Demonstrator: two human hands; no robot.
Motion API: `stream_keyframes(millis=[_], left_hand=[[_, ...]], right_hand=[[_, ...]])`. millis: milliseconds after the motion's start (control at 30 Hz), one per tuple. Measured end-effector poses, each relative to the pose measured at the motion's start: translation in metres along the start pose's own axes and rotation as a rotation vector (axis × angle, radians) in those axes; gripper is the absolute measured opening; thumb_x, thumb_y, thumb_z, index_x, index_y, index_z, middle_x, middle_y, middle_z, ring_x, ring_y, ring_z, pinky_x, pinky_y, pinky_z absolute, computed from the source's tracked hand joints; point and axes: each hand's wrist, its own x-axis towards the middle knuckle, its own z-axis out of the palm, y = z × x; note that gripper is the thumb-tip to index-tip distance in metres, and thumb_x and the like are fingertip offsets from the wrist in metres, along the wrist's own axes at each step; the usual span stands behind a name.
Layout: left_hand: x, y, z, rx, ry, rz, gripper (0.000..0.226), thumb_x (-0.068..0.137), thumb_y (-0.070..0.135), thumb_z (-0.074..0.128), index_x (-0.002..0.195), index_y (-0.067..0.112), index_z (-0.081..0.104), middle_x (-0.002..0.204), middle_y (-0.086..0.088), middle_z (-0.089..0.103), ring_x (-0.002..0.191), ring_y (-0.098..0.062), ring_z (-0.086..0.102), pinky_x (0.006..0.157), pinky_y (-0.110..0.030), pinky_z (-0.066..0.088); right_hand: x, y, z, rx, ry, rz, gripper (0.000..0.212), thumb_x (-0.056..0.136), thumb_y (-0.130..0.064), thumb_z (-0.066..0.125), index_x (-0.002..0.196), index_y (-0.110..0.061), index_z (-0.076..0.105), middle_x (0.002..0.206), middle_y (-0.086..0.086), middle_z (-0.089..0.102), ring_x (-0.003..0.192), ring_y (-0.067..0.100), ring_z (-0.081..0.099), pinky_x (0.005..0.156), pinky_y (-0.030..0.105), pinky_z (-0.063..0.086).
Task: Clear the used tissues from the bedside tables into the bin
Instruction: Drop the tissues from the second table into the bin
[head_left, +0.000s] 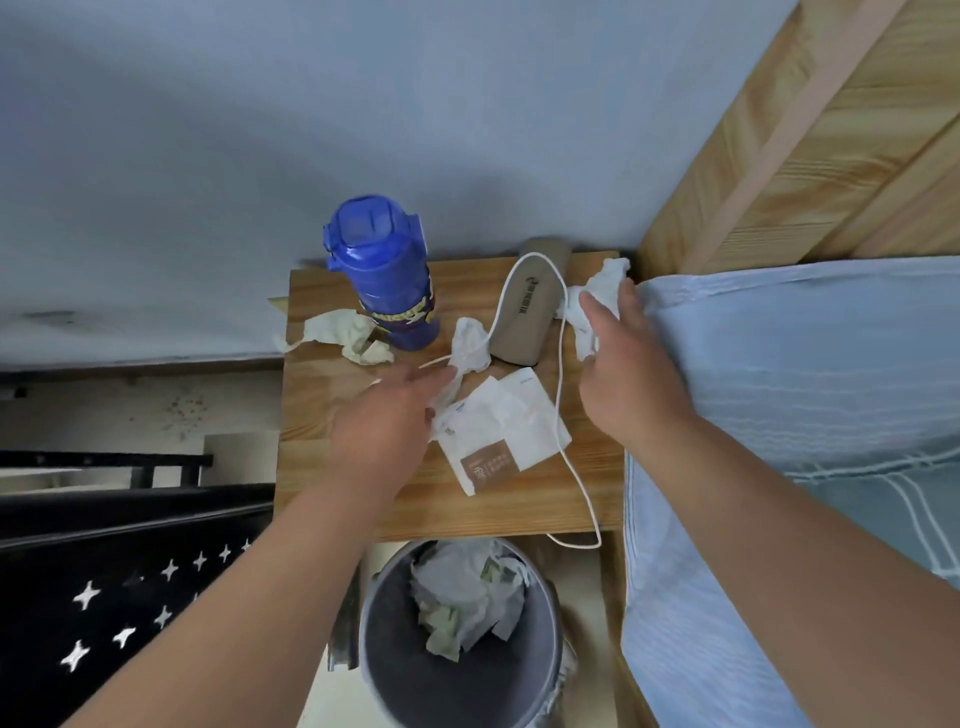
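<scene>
Tissue one (597, 296): my right hand (631, 364) grips it, back-right corner of table (332, 467). Tissue two (470, 345), mid-table: left hand (389, 415) at it, grip unclear. Tissue three (345, 335) beside bottle (384, 275). Bin (374, 649) below, part-filled.

A home bedroom: a bed with striped blue bedding (810, 395) and wooden headboard (810, 156) at right, a small wooden worktop (343, 493) beside it, a bin (384, 670) below.

Round the foot of the blue bottle (382, 270), at ten o'clock on the counter (493, 504), run yellow letters, cut off and not legible as a word. The beige case (524, 306) at one o'clock carries a dark printed line, and the white packet (498, 426) in the middle has a brown label with pale characters. Both are too small to read.
</scene>
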Motion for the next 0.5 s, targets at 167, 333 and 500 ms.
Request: stream_keyframes(millis=[167,333,500], left_hand=[[0.007,-0.009,0.006,-0.020,-0.040,0.044,0.068,0.094,0.006,0.069,0.151,0.040,0.055,0.140,0.000,0.059,0.109,-0.027,0.066,0.081,-0.036,0.058],[0.007,-0.011,0.009,-0.263,0.089,-0.054,0.027,0.097,0.014,0.071,0.124,0.020,0.076,0.114,0.001,0.067,0.095,-0.023,0.066,0.079,-0.034,0.054],[-0.008,-0.005,-0.006,-0.565,0.242,-0.189,0.018,0.099,0.026,0.070,0.115,0.036,0.072,0.102,0.017,0.069,0.091,-0.004,0.064,0.074,-0.022,0.050]], right_hand=[[0.006,0.014,0.016,-0.024,-0.061,0.063,0.082,0.098,-0.001,0.058,0.165,-0.023,0.018,0.157,0.015,0.040,0.134,0.031,0.053,0.108,0.041,0.050],[0.002,0.014,0.019,-0.039,0.098,0.042,0.025,0.103,-0.014,0.057,0.123,-0.003,0.066,0.114,0.016,0.064,0.098,0.030,0.065,0.076,0.029,0.045],[-0.019,-0.002,0.007,-0.006,0.322,-0.113,0.017,0.101,-0.013,0.058,0.108,-0.002,0.070,0.106,0.015,0.061,0.088,0.033,0.060,0.073,0.040,0.048]])
